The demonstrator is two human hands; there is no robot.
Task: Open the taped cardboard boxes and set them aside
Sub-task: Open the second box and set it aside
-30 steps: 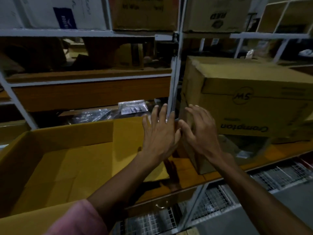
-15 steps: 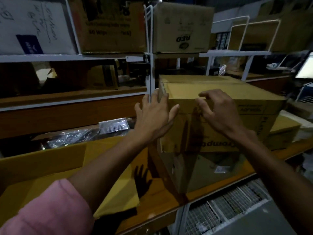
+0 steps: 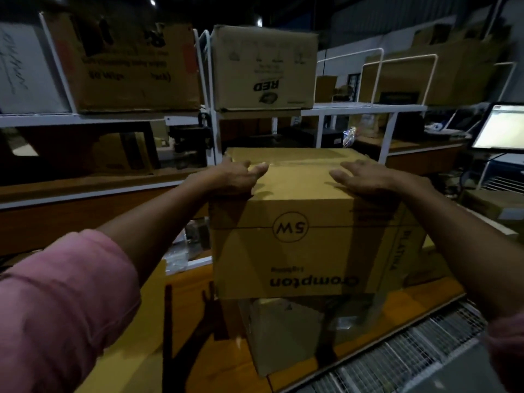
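Big brown corrugated cardboard box (image 3: 309,222) printed upside-down in black: matt, paper-rough faces, with a glossy clear tape strip (image 3: 300,163) along its top seam. Under that box, an orange-brown wooden shelf board (image 3: 198,330), smooth and slightly shiny. Behind the box, white painted metal rack posts (image 3: 211,137), smooth, semi-gloss. Above the box, a matt brown cardboard carton marked RED (image 3: 263,69). Left of the box, a pink cloth sleeve (image 3: 56,302), soft, matt. Below-right of it, grey metal wire mesh (image 3: 411,355).
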